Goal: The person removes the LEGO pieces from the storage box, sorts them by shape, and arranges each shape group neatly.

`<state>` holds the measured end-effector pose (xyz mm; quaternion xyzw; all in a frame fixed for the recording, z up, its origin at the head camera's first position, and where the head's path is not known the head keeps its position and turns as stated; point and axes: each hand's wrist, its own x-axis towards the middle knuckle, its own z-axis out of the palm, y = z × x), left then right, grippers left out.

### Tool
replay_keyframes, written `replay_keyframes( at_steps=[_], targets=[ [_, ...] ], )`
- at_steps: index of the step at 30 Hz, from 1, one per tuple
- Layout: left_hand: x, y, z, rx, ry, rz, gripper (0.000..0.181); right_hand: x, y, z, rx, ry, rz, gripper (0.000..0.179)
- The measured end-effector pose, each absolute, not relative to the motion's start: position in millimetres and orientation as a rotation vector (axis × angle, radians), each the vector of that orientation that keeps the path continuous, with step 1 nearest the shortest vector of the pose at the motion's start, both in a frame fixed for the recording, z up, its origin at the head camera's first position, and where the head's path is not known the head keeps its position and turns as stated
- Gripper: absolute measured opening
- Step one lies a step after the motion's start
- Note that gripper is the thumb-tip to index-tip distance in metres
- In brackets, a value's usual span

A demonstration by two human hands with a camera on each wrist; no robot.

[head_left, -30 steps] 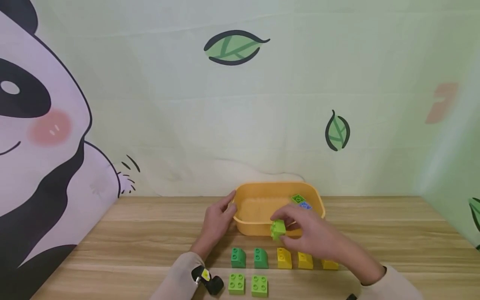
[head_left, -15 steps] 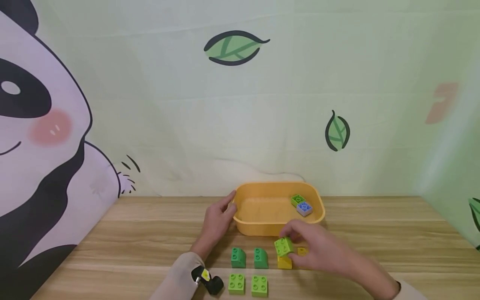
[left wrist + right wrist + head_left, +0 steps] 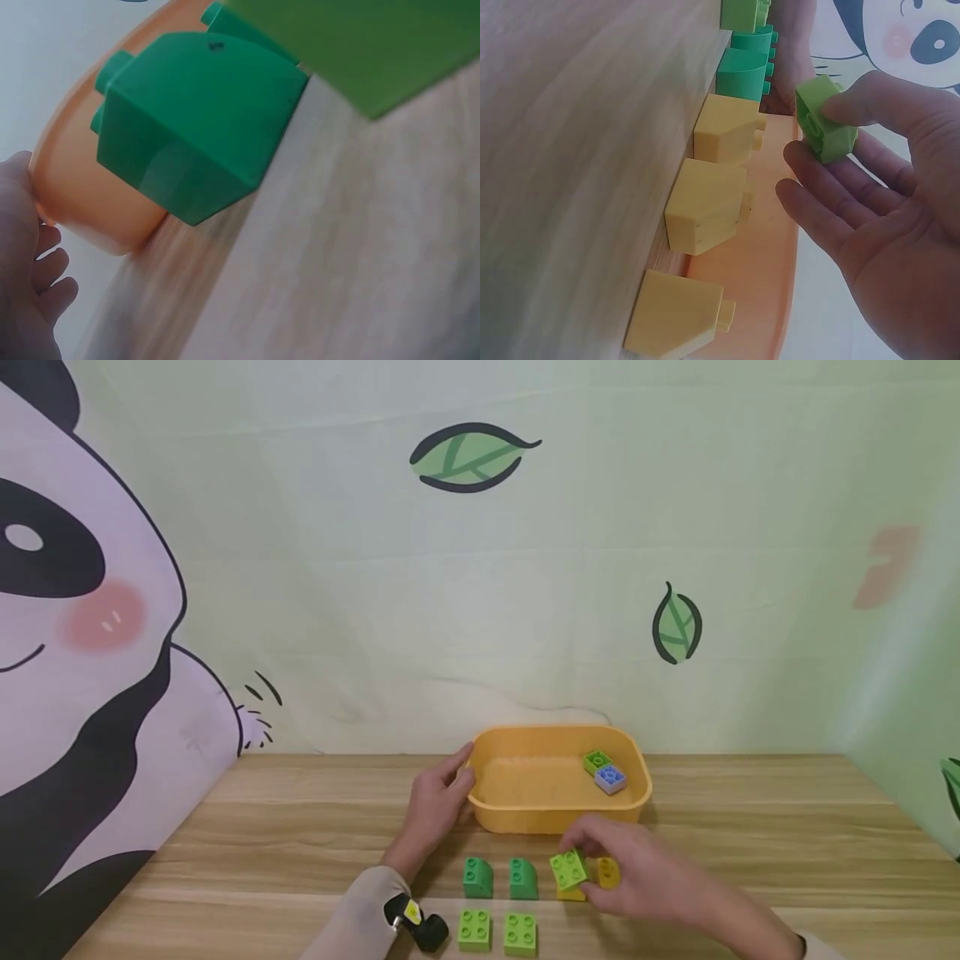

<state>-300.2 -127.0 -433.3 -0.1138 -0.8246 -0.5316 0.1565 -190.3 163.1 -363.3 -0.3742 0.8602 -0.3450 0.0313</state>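
Observation:
My left hand (image 3: 435, 797) holds the left end of a yellow plastic tub (image 3: 558, 820), its fingertips at the rim. In my right hand (image 3: 637, 868), thumb and fingers pinch a lime-green toy building brick (image 3: 567, 869), tilted with its studs toward the head camera. That brick overlaps a yellow sloped brick (image 3: 572, 896) in the head view. The right wrist view shows the hollow underside of the held brick (image 3: 825, 120), apart from the row of yellow bricks (image 3: 705, 206). Inside the tub, a green brick (image 3: 597, 762) and a blue-purple brick (image 3: 611, 779) lie upside down.
Two dark-green curved bricks (image 3: 477, 877) stand in front of the tub, left of the yellow row. Nearer to the person sit two lime-green bricks (image 3: 474, 930). A wall sheet (image 3: 360, 568) with panda and leaf pictures rises behind the wooden table (image 3: 300, 827).
My right hand has moved back from the tub's front, toward the person and slightly right, turning the lime-green brick studs up. The left hand stays on the tub.

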Motion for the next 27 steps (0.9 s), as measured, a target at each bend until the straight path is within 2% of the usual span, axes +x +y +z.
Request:
replay_keyframes(
  at_steps=[9, 19, 27],
  targets=[
    [-299.4, -126.5, -433.2, -0.329, -2.362, -1.485, 0.047, -189.2, 164.6, -361.7, -1.077, 2.614, -1.063, 0.035],
    [-299.9, -125.7, -433.7, -0.326, -2.365, -1.469, 0.047, -187.4, 168.7, -363.8, -1.162, 2.618, -0.998, 0.032],
    [-299.9, -126.4, -433.1, -0.308, -2.374, -1.477, 0.048, -187.2, 169.8, -362.9, -1.094, 2.551, -0.965, 0.033]
  ],
)
